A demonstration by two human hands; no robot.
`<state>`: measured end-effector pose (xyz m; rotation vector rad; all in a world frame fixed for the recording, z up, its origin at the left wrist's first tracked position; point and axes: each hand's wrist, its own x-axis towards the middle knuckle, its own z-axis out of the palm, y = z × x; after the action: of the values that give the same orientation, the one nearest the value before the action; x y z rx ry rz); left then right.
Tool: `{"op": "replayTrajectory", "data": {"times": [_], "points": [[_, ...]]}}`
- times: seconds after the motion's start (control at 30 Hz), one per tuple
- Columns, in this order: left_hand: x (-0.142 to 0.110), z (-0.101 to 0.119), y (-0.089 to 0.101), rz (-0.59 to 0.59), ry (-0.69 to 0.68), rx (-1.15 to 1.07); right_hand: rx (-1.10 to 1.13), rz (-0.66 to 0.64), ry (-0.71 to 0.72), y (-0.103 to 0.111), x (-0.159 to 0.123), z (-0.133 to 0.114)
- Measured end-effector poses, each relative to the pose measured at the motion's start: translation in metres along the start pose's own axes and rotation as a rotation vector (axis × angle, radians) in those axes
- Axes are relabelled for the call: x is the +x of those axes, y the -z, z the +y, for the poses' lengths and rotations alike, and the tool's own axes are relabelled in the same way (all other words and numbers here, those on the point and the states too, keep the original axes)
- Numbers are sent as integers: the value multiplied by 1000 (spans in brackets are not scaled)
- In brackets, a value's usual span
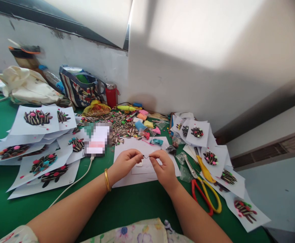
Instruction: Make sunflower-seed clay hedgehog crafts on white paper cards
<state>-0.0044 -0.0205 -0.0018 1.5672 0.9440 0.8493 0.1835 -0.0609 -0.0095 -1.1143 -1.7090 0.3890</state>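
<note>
My left hand [129,162] and my right hand [164,165] meet over white paper [123,179] in the middle of the table. Between their pinched fingertips runs a thin dark strand [146,157], bent slightly in the middle; whether it is thread, wire or clay I cannot tell. Each hand grips one end of it. Beneath the hands, a smaller sheet with faint lines lies on the paper, along with a small white piece [139,164]. Bags of coloured clay, among them a teal one [156,141], lie just beyond the hands.
Sheets with seed-and-clay pictures [39,119] are piled at the left, others [211,158] at the right. Red-and-yellow scissors [200,182] lie right of my hand. Sunflower seeds [118,125], a corded phone [98,140], a red flask [111,95] and a striped bag [74,87] stand or lie farther back.
</note>
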Motion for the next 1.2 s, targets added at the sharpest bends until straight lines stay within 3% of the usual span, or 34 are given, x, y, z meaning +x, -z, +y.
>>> {"op": "replayTrajectory", "data": {"times": [0.43, 0.73, 1.0, 1.2], "points": [[-1, -1, -6, -96, 59, -66, -84, -36, 32, -3, 0, -3], [-3, -4, -7, -111, 276, -449, -130, -22, 20, -5, 0, 1], [-1, -3, -4, -80, 176, -216, -116, -63, 47, -7, -2, -3], [0, -3, -3, -50, 136, -253, -54, 4, -13, -5, -2, 0]]}}
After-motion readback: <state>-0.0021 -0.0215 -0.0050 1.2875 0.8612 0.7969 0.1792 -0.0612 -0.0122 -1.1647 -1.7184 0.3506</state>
